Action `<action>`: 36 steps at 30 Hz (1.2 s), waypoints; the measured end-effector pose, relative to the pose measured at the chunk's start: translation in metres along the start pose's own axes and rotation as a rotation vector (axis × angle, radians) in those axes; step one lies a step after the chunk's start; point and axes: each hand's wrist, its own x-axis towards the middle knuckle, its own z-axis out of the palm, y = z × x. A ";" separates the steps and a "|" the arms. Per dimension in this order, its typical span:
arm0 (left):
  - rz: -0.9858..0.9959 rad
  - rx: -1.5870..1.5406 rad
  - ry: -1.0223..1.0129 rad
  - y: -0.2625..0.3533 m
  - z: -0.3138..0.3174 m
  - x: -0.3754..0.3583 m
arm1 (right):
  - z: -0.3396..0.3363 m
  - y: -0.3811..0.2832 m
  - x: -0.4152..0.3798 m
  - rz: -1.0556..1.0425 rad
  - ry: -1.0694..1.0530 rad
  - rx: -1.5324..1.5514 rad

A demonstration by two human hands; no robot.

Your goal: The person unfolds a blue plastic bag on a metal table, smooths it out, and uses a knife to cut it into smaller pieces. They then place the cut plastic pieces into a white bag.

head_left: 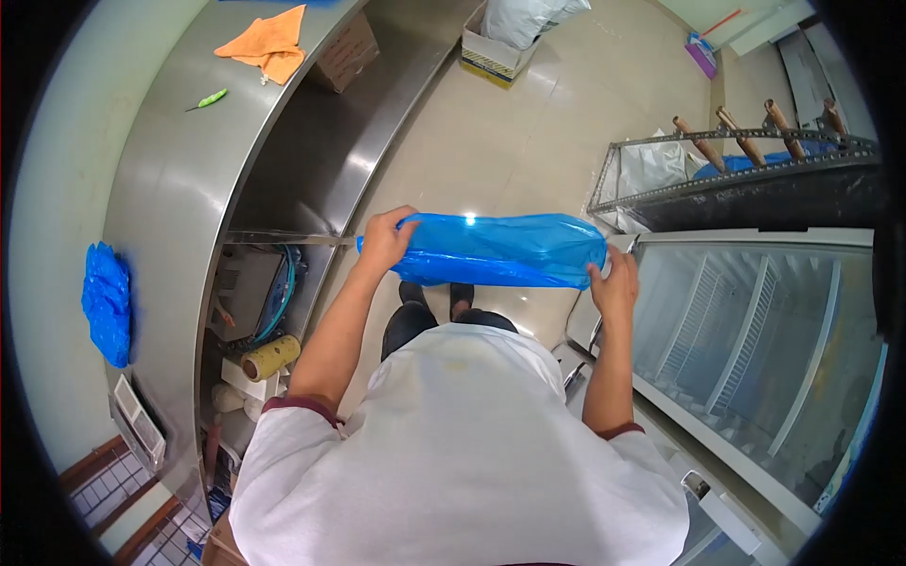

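A blue plastic bag (500, 250) is stretched sideways in front of my body, above the floor and my feet. My left hand (387, 241) grips its left end, thumb and fingers closed on the plastic. At the opposite end, my right hand (615, 278) pinches the bag's edge. The plastic is thin and shiny, partly see-through in the upper half, with creases along its length. Some of my fingertips are hidden behind it.
On the steel counter (170, 189) at left lie an orange cloth (267, 44), a green chili (212, 98) and a crumpled blue plastic bundle (106, 304). Shelves below hold a yellow roll (271, 358). A glass-door fridge (746, 330) and a metal rack (736, 179) stand right; a box (493, 57) sits on the floor.
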 end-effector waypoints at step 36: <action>0.175 0.383 0.670 -0.074 -0.011 0.148 | 0.097 -0.011 0.240 -0.190 -0.100 -0.257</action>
